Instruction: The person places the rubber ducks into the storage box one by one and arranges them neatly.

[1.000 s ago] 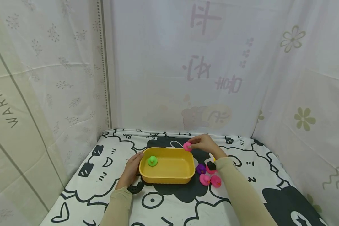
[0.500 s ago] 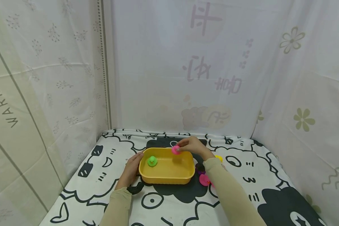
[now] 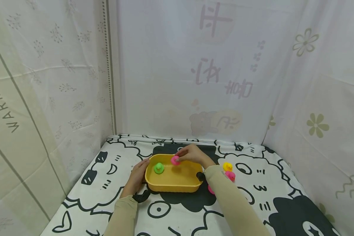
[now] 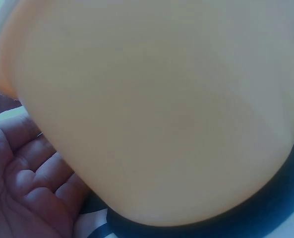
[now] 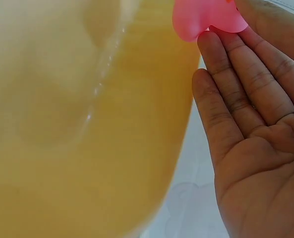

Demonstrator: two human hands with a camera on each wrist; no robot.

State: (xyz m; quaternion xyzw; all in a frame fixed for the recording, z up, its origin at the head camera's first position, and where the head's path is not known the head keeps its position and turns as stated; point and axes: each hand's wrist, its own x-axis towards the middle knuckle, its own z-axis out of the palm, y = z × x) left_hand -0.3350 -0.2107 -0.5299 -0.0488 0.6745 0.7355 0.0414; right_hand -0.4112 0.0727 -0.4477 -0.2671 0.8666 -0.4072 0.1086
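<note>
In the head view a yellow plastic basin point(image 3: 174, 178) sits on the patterned cloth. My left hand point(image 3: 137, 173) holds its left end, the fingers at the far-left corner; part of that hand is behind the wall in the left wrist view. My right hand point(image 3: 192, 154) pinches a pink rubber duck point(image 3: 175, 160) over the basin's far side. In the right wrist view the pink duck point(image 5: 206, 17) is at the fingertips, with the other fingers nearly straight. Inside the basin, on the left, stands a green rubber duck point(image 3: 158, 168).
To the right of the basin are a yellow duck point(image 3: 227, 167) and a pink duck point(image 3: 230, 176). Another pink duck point(image 3: 211, 190) is partly covered by the right sleeve. Printed curtains point(image 3: 191, 72) hang behind and on both sides of the cloth-covered surface point(image 3: 91, 200).
My right hand has carried the pink duck leftward from the basin's far-right corner to above its interior. The left hand and basin have stayed in place.
</note>
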